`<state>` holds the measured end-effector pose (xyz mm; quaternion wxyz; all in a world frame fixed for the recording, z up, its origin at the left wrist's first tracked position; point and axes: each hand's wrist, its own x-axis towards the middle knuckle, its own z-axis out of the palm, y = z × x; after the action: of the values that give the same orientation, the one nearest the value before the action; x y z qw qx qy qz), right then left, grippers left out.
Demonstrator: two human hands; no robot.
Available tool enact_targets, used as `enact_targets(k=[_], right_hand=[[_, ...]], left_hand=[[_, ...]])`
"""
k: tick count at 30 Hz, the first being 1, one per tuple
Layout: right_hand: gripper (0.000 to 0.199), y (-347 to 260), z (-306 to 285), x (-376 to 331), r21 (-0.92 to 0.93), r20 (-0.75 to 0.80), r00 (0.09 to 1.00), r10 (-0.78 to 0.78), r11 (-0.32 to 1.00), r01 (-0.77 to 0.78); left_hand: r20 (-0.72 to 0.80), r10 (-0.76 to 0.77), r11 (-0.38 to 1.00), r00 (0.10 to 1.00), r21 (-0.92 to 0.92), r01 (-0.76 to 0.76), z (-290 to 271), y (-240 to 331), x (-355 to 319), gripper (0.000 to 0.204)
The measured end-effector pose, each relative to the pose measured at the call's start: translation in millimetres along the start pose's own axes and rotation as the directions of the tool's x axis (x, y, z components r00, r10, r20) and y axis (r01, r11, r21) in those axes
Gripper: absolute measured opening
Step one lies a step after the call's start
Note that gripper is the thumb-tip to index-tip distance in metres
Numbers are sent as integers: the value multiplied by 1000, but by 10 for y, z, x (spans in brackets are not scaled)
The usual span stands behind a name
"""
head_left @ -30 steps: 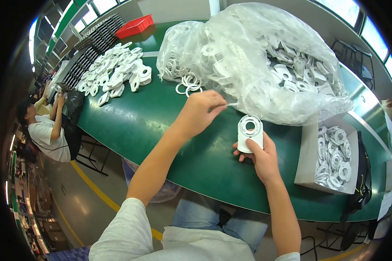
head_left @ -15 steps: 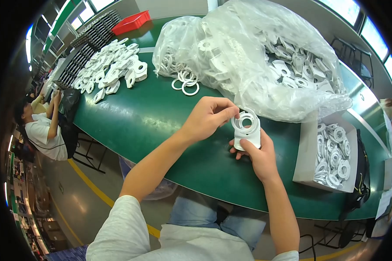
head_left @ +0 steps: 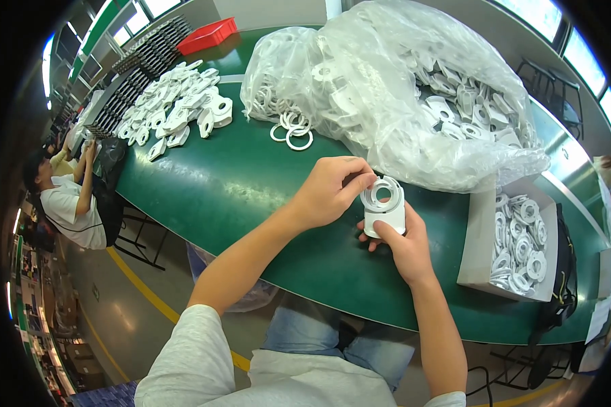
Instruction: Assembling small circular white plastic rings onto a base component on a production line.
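Note:
My right hand grips a white plastic part with a flat lower end and a round opening at the top, thumb across its front. Over that opening lies a white ring, whose upper left rim is pinched between the thumb and fingers of my left hand. The ring looks roughly in line with the opening; whether it is fully seated I cannot tell. Beyond my left hand, several loose white rings spill from the mouth of a clear plastic bag.
White parts are heaped at the far left, near stacked dark trays and a red bin. A carton of ringed parts stands at right beside a black bag. A co-worker sits at far left.
The ring has come down from a tilted position to lie nearly flat over the part's opening. My left hand has moved slightly down and right with it.

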<state>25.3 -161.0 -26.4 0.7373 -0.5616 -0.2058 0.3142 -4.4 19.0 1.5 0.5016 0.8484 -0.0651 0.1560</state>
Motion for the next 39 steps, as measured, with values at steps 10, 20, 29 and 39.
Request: enact_targets(k=[10,20,29,39], right_hand=[[28,19,0,8,43,-25,1000,-1,999,2],[28,4,-42,3,21,6,1000,5,1000,-5],[28,21,-17,-1,-30,-12,1000,-22,999,22],[29,19,7,-12,-4,-11,999,-52,999,52]], left_hand=[[-38,18,1000,999,24,-17,71,2,-20,11],[-24,-100,965,995,-246,91,34,-40,-7,16],[-21,10,987,1000,-161,-13,15,-70,-6,12],[-5,-112,929,994,-355,103,36,-105,-22,21]])
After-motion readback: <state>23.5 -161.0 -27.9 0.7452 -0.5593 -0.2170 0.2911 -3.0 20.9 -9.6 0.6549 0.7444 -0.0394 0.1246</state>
